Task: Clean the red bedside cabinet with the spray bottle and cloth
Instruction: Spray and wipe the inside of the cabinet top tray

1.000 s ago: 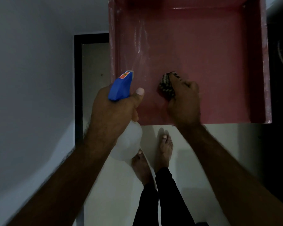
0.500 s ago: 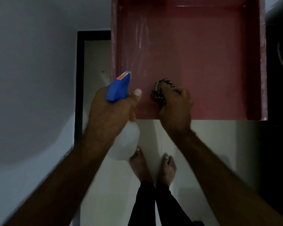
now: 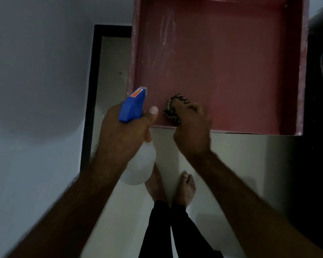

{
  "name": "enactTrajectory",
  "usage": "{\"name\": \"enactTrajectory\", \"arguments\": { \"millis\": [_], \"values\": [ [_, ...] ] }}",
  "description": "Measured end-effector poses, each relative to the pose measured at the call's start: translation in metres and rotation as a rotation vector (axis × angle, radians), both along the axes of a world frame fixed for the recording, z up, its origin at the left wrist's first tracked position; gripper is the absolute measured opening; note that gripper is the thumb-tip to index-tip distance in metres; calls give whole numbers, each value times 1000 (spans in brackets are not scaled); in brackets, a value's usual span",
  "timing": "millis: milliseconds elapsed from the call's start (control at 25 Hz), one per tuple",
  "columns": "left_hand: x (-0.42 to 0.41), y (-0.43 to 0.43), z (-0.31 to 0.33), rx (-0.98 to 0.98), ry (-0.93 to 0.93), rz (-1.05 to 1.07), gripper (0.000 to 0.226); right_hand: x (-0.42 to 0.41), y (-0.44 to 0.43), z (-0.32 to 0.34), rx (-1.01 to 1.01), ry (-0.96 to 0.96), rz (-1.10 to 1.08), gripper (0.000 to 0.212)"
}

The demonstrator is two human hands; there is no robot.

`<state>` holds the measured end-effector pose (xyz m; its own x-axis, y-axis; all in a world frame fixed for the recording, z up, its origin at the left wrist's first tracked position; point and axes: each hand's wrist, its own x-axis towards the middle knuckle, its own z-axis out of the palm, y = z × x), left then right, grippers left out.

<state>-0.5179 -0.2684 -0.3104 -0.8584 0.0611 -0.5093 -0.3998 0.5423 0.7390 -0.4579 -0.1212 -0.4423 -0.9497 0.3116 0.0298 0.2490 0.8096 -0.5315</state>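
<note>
The left hand (image 3: 127,131) is wrapped tight around the neck of the bottle (image 3: 138,164), thumb lying along the blue spray head (image 3: 131,107); the nozzle points at the near-left corner of the cabinet (image 3: 231,62) top, and the translucent body hangs below the near edge, over the floor. Whether a finger rests on the trigger cannot be told, since the hand hides it. Keep the bottle clear of the wiping path and hold the nozzle low over the surface, so any further spray lands on the red top and not on the wall to the left. The cloth (image 3: 172,108), a dark bundle with a pale pattern, lies on the cabinet top just inside the near edge, close to the near-left corner. The right hand (image 3: 192,129) is clenched over it, pressing it down on the surface. Pale streaks show along the left side of the top, toward the far-left corner, so the job appears only partly done. Work the cloth in overlapping strokes from the near-left corner toward the far edge, then across to the right edge. Press flat into the raised rim, where residue probably collects.
</note>
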Motion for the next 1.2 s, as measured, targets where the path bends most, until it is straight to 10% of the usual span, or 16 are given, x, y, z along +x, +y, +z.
{"name": "enactTrajectory", "arguments": {
  "millis": [1200],
  "values": [
    [34,-25,-23,-64,-36,100,30,14,52,1,-42,-6,-96,80]
  ]
}}
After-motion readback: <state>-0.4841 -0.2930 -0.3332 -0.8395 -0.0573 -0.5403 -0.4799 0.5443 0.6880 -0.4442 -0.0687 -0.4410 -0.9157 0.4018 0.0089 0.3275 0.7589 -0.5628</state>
